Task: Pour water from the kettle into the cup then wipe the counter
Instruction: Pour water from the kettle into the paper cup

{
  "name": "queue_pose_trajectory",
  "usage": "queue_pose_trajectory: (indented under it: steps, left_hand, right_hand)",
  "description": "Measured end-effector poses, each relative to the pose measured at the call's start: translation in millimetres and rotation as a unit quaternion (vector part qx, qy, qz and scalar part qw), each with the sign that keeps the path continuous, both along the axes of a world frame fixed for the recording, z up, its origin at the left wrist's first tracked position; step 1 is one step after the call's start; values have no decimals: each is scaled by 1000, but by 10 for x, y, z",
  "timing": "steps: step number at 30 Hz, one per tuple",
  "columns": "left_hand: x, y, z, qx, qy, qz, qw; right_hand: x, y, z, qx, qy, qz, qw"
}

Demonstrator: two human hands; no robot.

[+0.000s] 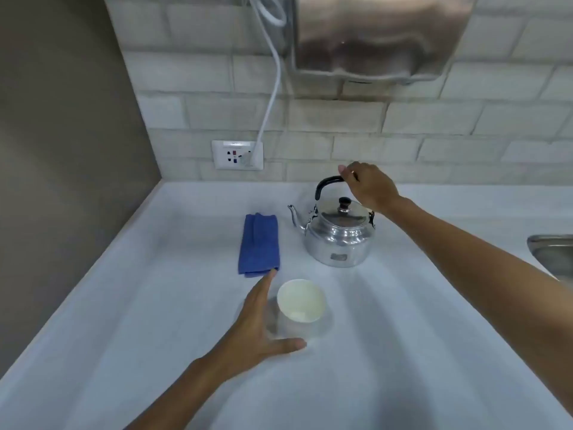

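a wall socket with a white cable plugged into it is seen at the left of the tiled wall. on the pale counter below, a folded blue cloth is laid flat, just left of the kettle. the left hand is held open beside the white cup, fingers spread and released, thumb stretched out in front of the cup's base; whether the cup is touched cannot be told, and nothing is gripped. the cup is stood upright, near the cloth's lower corner and in front of the kettle. the shiny metal kettle is set on the counter, lid on, spout turned to the left. its black handle is raised and is grasped at the top by the closed fingers of the right hand. a steel sink edge is seen at the far right.
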State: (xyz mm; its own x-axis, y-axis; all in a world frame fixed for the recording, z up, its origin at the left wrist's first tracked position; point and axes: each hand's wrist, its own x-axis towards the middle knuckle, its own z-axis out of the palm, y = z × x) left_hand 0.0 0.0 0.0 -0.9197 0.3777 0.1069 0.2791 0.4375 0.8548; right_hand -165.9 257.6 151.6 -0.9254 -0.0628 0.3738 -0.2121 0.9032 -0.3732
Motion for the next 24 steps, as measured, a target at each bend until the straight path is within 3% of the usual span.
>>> queue_pose_trajectory:
  steps: [4,11,24]
  left_hand:
    - [-77,147,-40,34,-39,13,999]
    - [-171,334,-21,85,-66,32,994]
    - [-222,371,-55,114,-18,117,986]
  right_hand:
    - [-132,-32,-8,-24,-47,-40,998]
    - [-305,-105,-52,-8,-38,-95,995]
    - [-45,-133,93,8,7,-85,996]
